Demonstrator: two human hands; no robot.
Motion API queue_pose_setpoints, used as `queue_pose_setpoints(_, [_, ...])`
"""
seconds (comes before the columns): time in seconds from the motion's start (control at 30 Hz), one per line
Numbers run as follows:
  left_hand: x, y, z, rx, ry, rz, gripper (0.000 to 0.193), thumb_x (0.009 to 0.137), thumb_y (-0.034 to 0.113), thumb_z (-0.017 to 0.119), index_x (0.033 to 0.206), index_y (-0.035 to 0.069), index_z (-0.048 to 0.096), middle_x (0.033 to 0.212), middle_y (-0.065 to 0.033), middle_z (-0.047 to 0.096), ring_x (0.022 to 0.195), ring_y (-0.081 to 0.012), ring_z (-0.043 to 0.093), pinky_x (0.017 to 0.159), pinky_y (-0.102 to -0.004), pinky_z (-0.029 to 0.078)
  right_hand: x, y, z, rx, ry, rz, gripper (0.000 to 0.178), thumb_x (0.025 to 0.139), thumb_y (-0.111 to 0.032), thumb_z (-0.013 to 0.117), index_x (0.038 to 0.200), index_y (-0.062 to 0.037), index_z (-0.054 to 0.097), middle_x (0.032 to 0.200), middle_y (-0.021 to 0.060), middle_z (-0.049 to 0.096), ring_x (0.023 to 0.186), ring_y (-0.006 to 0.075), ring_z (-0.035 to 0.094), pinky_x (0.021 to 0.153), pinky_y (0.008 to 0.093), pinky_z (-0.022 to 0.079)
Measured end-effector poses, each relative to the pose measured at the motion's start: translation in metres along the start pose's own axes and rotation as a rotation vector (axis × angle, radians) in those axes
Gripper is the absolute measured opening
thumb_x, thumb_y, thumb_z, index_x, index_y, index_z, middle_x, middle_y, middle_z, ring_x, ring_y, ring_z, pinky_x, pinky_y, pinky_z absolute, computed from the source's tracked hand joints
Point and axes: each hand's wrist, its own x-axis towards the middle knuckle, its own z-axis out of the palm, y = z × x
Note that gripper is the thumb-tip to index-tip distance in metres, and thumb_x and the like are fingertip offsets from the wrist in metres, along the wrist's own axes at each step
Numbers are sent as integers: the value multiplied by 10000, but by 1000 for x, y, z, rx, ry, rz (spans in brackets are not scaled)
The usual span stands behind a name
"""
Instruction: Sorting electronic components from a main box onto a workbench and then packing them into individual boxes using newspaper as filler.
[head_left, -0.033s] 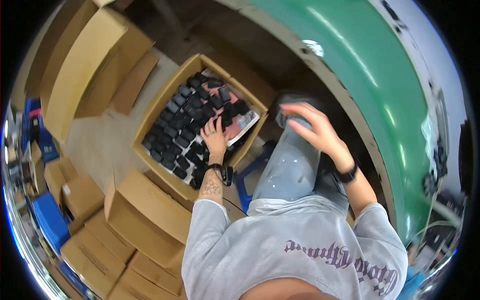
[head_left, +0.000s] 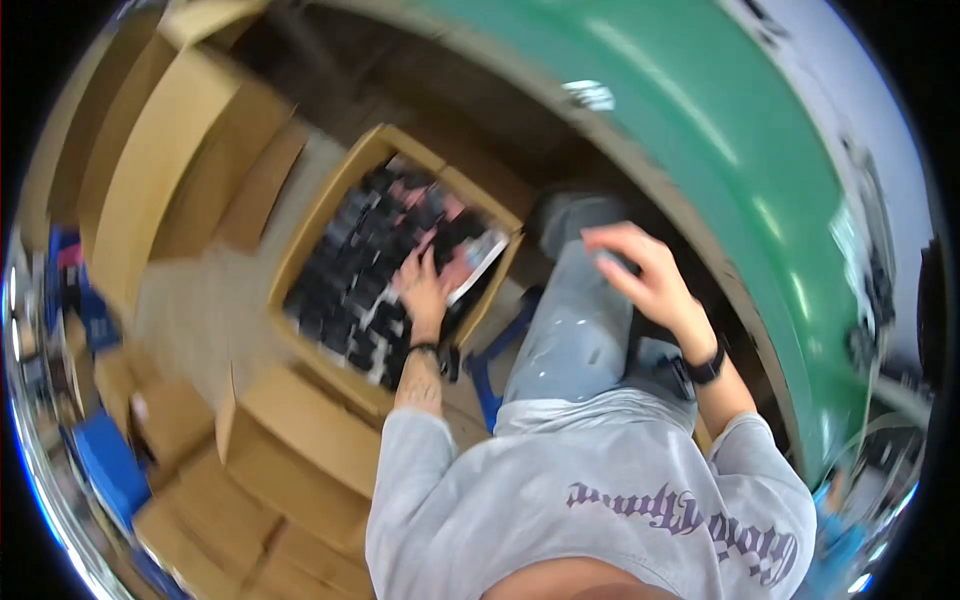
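My left hand (head_left: 422, 290) reaches into a cardboard box (head_left: 290, 250) at the centre left. Its fingers are spread over many small black pieces (head_left: 360, 265), which are too blurred to name more exactly. I cannot tell whether the fingertips touch them. Beside this hand, along the box's right side, lies a flat white-edged piece (head_left: 480, 268) with pink showing next to it. My right hand (head_left: 650, 278) hovers over my thigh, outside the box. Its fingers are bent, with a gap between thumb and fingers and nothing seen in it.
Open cardboard boxes stand at the upper left (head_left: 170, 150) and lower left (head_left: 300, 430). A blue bin (head_left: 108, 465) sits at the far left. A blue stool (head_left: 490, 375) shows beside my leg. A green table surface (head_left: 720, 130) curves along the right.
The view has shifted and blurred slightly. My right hand's fingers are more bent and sit a little lower in the view. My left hand stays over the black pieces.
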Motion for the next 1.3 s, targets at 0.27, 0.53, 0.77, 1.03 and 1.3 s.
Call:
queue_pose_setpoints(0.27, [-43,22,-128,-362,802,-109,534,993,255,595,1387,-59,416,1339,-246,487,1176,-380,522,1008,-457,444,-266,-38,-220,-327,1028,646,356,884,-185,703,1203,-39,642,1037,71,673,926,173,640,828,323,527])
queue_pose_setpoints(0.53, [40,300,-299,-1205,789,575,257,998,98,532,1189,-68,487,1111,-180,617,904,-261,623,854,-363,521,-385,98,-360,-863,673,836,744,698,-416,835,1267,-1,596,1205,232,595,1142,383,565,992,455,464])
queue_pose_setpoints(0.77, [8,540,-342,-637,-219,1390,719,846,199,732,1455,18,394,1304,-233,541,1210,-358,536,1040,-424,450,-303,36,-308,-557,432,544,783,761,-435,818,1328,30,543,1206,237,606,1159,374,568,1042,427,433])
queue_pose_setpoints(1.03, [-1,668,-233,-328,-191,1676,871,759,470,788,1430,47,427,1314,-206,517,1219,-364,494,990,-457,440,-414,141,-402,-1279,748,1089,747,836,-594,659,1354,-76,508,1201,145,593,1107,322,596,825,515,534])
queue_pose_setpoints(1.3, [29,664,-216,-448,-12,1474,936,735,491,798,1445,13,419,1303,-167,508,1208,-338,477,1022,-457,400,-395,118,-383,-1137,645,954,722,847,-488,692,1364,-42,459,1222,174,555,1112,355,589,840,505,533])
